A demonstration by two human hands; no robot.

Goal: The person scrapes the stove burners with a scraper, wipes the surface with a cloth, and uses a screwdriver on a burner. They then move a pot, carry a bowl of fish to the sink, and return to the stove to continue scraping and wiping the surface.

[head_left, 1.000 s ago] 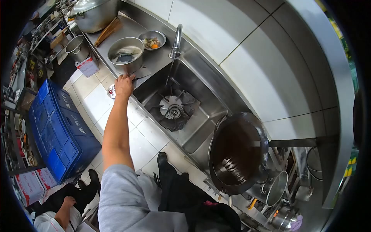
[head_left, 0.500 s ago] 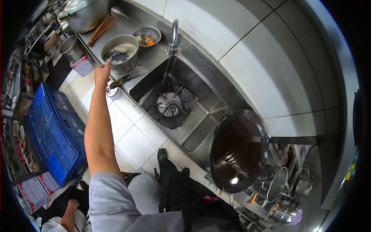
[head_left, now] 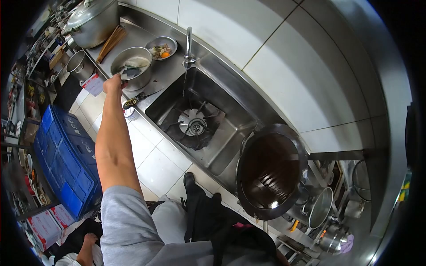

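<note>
My left hand (head_left: 113, 84) reaches to the near side of a metal pot (head_left: 141, 81), its fingers closed at the rim. In the pot, pale and dark pieces (head_left: 132, 71) lie in cloudy liquid. Close behind it stands a small metal bowl (head_left: 173, 43) of food scraps with an orange-yellow piece. A knife (head_left: 133, 100) with a dark, yellow-marked handle rests on the counter edge just below the pot. My right hand is out of the picture.
Water runs from the faucet (head_left: 189, 44) into the sink (head_left: 213, 155), where a burner grate (head_left: 194, 123) sits. A large dark wok (head_left: 270, 170) stands right of it. A lidded pot (head_left: 94, 24), a blue bin (head_left: 66, 159) and another person's arm (head_left: 87, 250) are at left.
My left hand has come down onto the near rim of the pot and its fingers have closed there. The camera view has shifted slightly.
</note>
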